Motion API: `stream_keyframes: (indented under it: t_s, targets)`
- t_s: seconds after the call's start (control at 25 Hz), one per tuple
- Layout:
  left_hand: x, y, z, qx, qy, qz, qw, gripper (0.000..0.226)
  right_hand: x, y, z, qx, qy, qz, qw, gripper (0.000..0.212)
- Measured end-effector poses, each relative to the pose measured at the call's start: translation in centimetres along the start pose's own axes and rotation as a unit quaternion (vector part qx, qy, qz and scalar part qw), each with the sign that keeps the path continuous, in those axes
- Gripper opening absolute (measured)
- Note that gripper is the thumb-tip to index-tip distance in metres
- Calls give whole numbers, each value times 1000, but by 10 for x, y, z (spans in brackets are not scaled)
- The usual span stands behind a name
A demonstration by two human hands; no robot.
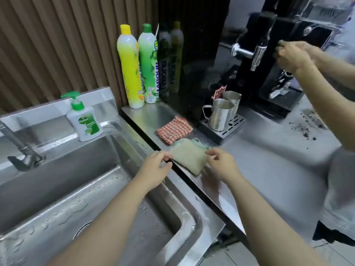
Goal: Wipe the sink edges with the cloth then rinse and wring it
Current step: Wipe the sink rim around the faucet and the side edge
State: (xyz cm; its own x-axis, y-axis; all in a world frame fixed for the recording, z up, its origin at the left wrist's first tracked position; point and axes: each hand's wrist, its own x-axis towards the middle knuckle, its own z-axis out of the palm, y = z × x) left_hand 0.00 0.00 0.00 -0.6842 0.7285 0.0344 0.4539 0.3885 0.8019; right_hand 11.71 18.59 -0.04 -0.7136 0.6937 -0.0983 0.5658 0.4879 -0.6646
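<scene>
A folded pale green cloth (189,158) lies on the steel counter just right of the sink's right edge (153,150). My left hand (153,169) pinches its left corner between thumb and fingers. My right hand (221,163) pinches the cloth's right side. The steel sink (63,191) fills the lower left, its walls and rim dotted with water drops. The faucet (23,150) stands at the far left, with no water visibly running.
A red checked cloth (173,129) lies behind the green one. A soap dispenser (84,120) stands on the sink's back ledge; two detergent bottles (138,66) at the wall. Steel jugs (222,114) sit on a drip tray. Another person's hands (294,54) work at a black coffee machine (269,54); grounds (307,125) litter the counter.
</scene>
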Motion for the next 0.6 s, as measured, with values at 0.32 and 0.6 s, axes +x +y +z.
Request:
stream_keyframes:
  t_s: [0.32, 0.6]
  targets:
    - [78, -2, 51, 233, 42, -47, 970, 34, 61, 13, 7, -89, -20, 42, 995, 46]
    - [52, -11, 27, 116, -39, 26, 992, 57, 35, -16, -6, 229, -125, 62, 963, 24]
